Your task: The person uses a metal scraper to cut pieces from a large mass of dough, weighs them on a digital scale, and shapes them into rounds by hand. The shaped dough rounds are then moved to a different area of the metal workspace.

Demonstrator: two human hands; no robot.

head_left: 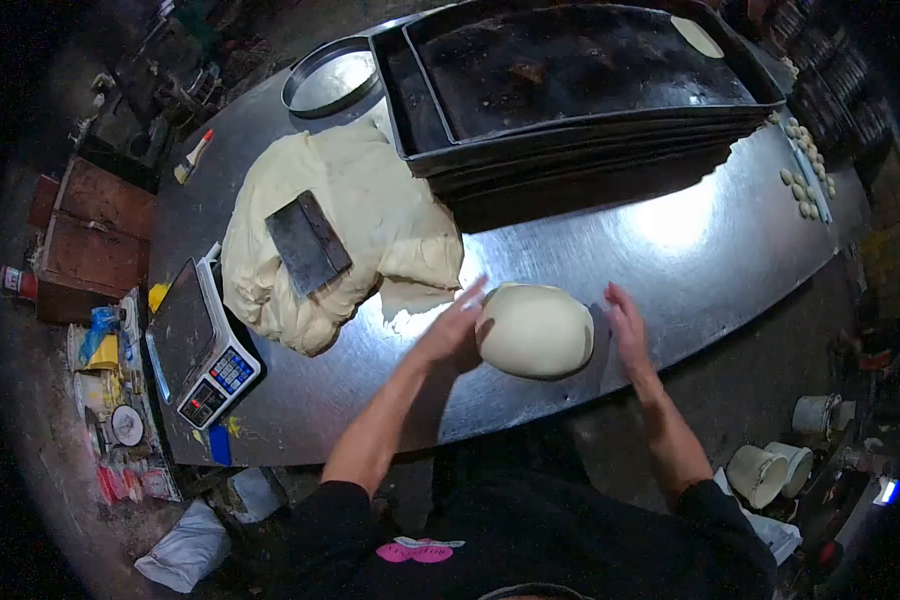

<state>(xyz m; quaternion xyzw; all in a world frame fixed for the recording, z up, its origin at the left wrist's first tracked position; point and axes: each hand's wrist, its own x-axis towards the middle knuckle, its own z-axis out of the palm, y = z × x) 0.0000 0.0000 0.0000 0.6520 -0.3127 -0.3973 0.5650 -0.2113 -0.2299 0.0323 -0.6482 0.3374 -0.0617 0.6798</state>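
Note:
A smooth, rounded ball of dough [536, 332] sits on the metal table, close to its front edge. My left hand [456, 330] is at the ball's left side, fingers extended and slightly blurred, with the fingertips right at its upper left edge. On the other side my right hand [626, 326] is held open, a small gap away from the dough, fingers pointing up and away from me. Left of the ball spreads a large, loose mass of dough [390, 215], and a flat dough scraper [310, 245] lies on top of it.
A digital scale [210, 370] stands at the left edge of the metal table [610, 240]. Stacked black baking trays [580, 120] fill the back, beside a round pan [330, 82]. A brush [194, 157] lies at far left. Small dough pieces [800, 190] sit at far right.

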